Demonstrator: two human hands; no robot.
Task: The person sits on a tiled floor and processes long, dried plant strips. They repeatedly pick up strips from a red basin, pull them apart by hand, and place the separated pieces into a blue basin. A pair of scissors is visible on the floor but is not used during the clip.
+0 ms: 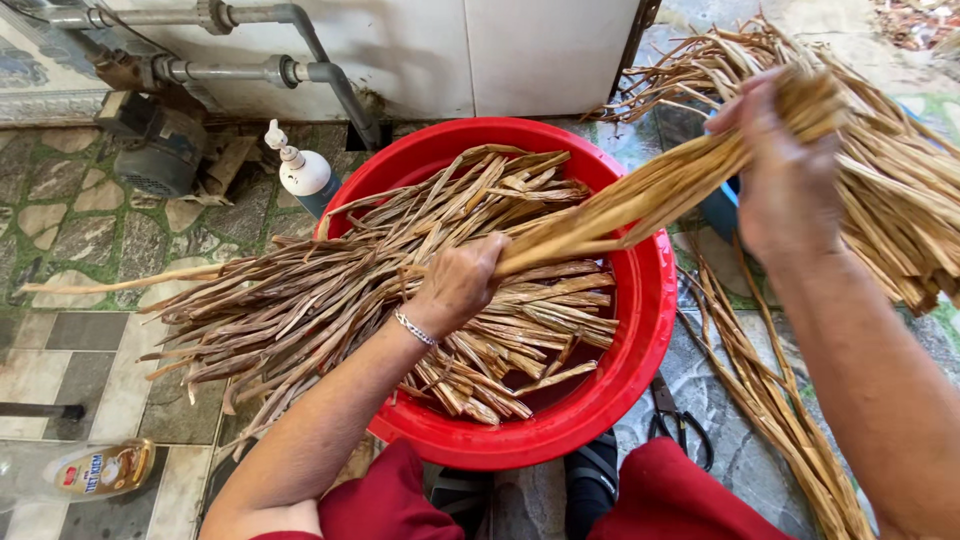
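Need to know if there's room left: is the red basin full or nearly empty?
Full. The red basin is heaped with dried leaf strips that spill over its left rim onto the floor.

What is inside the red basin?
The red basin holds long dried plant strips, spilling over its left rim. The left hand rests on them. Its bottom is covered, so anything beneath stays unseen.

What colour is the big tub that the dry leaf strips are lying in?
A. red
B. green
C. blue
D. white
A. The tub under the strips is plainly red all around its rim, and both hands, left and right, hold a bundle of strips over it.
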